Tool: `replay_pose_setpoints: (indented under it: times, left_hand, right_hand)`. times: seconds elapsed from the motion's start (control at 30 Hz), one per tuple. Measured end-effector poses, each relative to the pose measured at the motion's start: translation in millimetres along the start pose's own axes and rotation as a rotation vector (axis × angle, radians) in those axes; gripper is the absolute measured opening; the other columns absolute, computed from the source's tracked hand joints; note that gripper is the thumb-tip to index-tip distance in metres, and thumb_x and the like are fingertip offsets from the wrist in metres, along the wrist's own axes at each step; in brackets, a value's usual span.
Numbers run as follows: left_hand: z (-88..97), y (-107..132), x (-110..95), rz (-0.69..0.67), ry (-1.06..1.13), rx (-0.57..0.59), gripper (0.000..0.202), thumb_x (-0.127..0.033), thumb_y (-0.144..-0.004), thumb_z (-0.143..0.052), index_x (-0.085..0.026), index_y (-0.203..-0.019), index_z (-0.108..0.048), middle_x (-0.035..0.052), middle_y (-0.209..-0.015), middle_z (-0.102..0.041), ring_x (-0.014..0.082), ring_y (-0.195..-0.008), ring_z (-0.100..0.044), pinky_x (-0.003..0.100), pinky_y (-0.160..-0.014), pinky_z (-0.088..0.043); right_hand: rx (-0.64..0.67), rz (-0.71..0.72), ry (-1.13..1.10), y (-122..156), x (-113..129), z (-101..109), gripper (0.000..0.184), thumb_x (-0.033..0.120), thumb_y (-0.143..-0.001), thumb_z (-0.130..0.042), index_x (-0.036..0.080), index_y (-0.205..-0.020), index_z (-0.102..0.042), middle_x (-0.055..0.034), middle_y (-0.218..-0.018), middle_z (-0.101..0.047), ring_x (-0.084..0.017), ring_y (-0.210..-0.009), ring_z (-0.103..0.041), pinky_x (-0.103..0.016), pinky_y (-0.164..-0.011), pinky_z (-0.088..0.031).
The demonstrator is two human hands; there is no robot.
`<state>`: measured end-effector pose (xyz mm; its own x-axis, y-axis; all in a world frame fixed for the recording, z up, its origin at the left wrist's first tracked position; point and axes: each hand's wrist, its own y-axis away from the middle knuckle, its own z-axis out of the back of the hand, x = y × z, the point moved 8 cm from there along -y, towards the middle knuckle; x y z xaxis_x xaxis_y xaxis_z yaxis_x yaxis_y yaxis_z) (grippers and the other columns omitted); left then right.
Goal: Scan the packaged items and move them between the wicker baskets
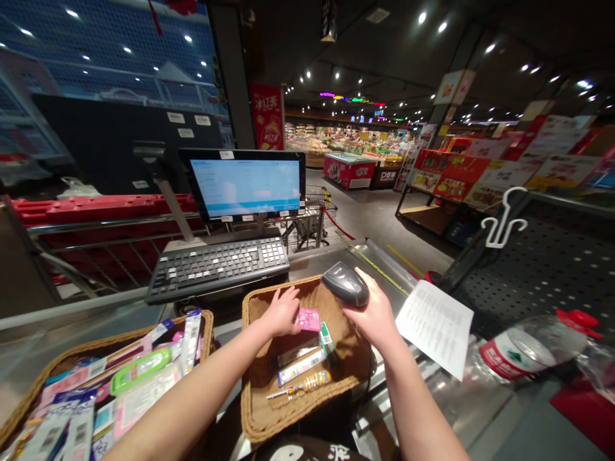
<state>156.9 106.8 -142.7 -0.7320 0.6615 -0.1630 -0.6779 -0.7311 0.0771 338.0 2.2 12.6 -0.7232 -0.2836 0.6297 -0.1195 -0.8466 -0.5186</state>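
A brown wicker basket point(269, 422) stands in front of me with several small packaged items inside. Over its left part, my left hand point(282, 312) has its fingers at the edge of a small pink packet point(308, 319), apparently pinching it. My right hand point(368, 314) is wrapped round a dark barcode scanner point(344, 285) above the basket's right rim. A green-and-white packet point(327, 338), a white-and-purple packet point(302, 367) and a clear wrapped item with a pale stick point(307, 384) lie on the basket's bottom.
On the left, a second wicker basket point(207, 326) is full of packaged goods. Beyond stand a keyboard point(218, 266) and a lit monitor point(247, 186). To the right lie a printed sheet point(437, 326) and a large plastic bottle point(528, 349); a white hanger point(503, 221) hangs there.
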Motion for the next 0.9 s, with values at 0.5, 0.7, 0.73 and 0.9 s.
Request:
replay_pose_setpoints:
  times: [0.5, 0.7, 0.73, 0.9]
  left_hand:
    - [89.2, 52.4, 14.7, -0.096, -0.024, -0.432, 0.049, -0.036, -0.073, -0.067, -0.019, -0.118, -0.053, 0.0187, -0.153, -0.031, 0.0320, -0.142, -0.026, 0.060, -0.115, -0.014]
    - [123.5, 69.2, 18.5, -0.066, -0.078, -0.553, 0.049, -0.036, -0.075, -0.066, -0.020, -0.119, -0.053, 0.0189, -0.153, -0.029, 0.0327, -0.143, -0.024, 0.061, -0.115, -0.015]
    - [129.2, 72.1, 19.0, -0.061, -0.087, -0.576, 0.049, -0.036, -0.075, -0.066, -0.020, -0.120, -0.053, 0.0192, -0.153, -0.029, 0.0331, -0.143, -0.024, 0.061, -0.115, -0.015]
    - [156.0, 86.8, 20.9, -0.037, -0.142, -0.679, 0.049, -0.034, -0.076, -0.066, -0.019, -0.121, -0.054, 0.0185, -0.155, -0.025, 0.0336, -0.144, -0.024, 0.060, -0.116, -0.014]
  right_hand:
    - [0.028, 0.045, 0.101, 4.2, 12.5, -11.5, 0.051, 0.034, -0.072, -0.066, 0.014, -0.119, -0.060, -0.0171, -0.129, -0.060, -0.033, -0.129, -0.048, -0.053, -0.108, -0.038]
    - [0.011, 0.071, 0.102, 3.6, 23.7, -12.0, 0.051, 0.034, -0.073, -0.065, 0.012, -0.118, -0.060, -0.0184, -0.129, -0.059, -0.033, -0.129, -0.048, -0.052, -0.108, -0.036]
    - [0.008, 0.076, 0.106, 3.5, 26.1, -12.3, 0.050, 0.033, -0.072, -0.065, 0.012, -0.118, -0.060, -0.0181, -0.128, -0.059, -0.033, -0.129, -0.048, -0.052, -0.109, -0.036]
    - [0.006, 0.082, 0.124, 7.5, 34.6, -15.5, 0.047, 0.031, -0.072, -0.065, 0.015, -0.116, -0.060, -0.0162, -0.126, -0.061, -0.034, -0.129, -0.048, -0.055, -0.110, -0.033]
